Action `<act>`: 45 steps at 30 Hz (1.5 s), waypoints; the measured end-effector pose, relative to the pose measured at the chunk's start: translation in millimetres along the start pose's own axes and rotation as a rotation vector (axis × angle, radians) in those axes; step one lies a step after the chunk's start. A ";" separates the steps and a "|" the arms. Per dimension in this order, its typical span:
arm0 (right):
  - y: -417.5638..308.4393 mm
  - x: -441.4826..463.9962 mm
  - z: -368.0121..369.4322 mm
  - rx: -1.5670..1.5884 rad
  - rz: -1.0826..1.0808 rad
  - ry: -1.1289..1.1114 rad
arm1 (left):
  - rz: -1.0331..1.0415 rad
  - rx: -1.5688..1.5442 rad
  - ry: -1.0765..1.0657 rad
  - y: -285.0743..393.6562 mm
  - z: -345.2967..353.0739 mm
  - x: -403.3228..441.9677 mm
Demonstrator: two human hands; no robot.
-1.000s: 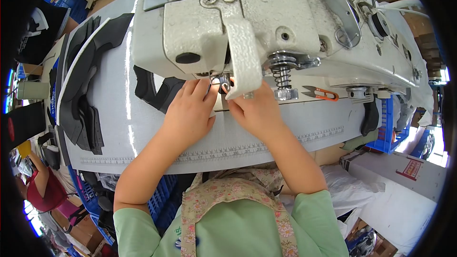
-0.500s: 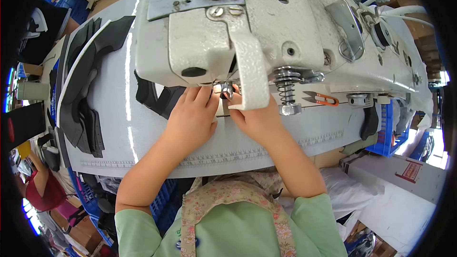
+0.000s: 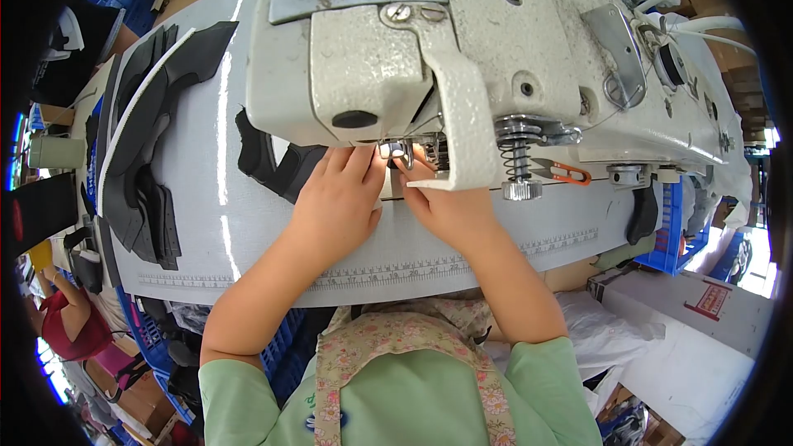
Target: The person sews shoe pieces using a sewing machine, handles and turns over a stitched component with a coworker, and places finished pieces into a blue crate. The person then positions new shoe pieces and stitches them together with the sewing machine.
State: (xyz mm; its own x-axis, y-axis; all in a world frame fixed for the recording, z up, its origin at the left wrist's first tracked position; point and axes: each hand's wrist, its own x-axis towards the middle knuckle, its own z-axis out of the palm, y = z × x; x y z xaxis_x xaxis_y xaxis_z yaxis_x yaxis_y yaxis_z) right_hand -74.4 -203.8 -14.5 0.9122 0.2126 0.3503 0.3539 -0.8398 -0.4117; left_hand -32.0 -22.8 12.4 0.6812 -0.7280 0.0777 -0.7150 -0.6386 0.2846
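A curved black material piece [image 3: 285, 172], shaped like part of a shoe upper, lies on the table at the sewing machine [image 3: 363, 87]. It runs under my left hand [image 3: 337, 202], whose closed fingers press on it just left of the bright metal presser foot [image 3: 395, 150]. My right hand [image 3: 453, 213] is on the other side of the foot, its fingers drawn together on the dark material by the needle. The machine's white guard arm [image 3: 464, 124] covers part of those fingers. Between both sets of fingertips only a little of the piece shows.
Stacked black cut pieces [image 3: 140, 206] lie at the table's left. Orange-handled thread snips [image 3: 570, 173] rest right of the spring tension knob [image 3: 520, 190]. A printed ruler [image 3: 372, 277] follows the front edge. A blue crate [image 3: 673, 227] stands at right; a person in red [image 3: 78, 326] is at far left.
The view has shifted a little, so the machine head appears further right. Both hands stay beside the presser foot with almost the same grip.
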 end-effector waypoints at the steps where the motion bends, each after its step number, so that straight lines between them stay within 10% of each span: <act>1: -0.8 0.8 -0.5 -0.015 -0.002 -0.008 | 0.002 -0.005 -0.008 -0.3 -0.4 0.1; 45: -2.2 1.9 -4.8 -0.007 -0.054 0.033 | 0.037 -0.007 0.070 -1.5 -0.6 -2.5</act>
State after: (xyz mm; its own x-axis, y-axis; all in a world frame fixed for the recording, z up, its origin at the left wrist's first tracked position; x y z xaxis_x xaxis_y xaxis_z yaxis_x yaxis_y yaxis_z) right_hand -74.4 -204.0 -9.0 0.8843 0.2412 0.3999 0.4011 -0.8309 -0.3857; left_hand -32.5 -19.8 12.4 0.6636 -0.7319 0.1545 -0.7390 -0.6095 0.2870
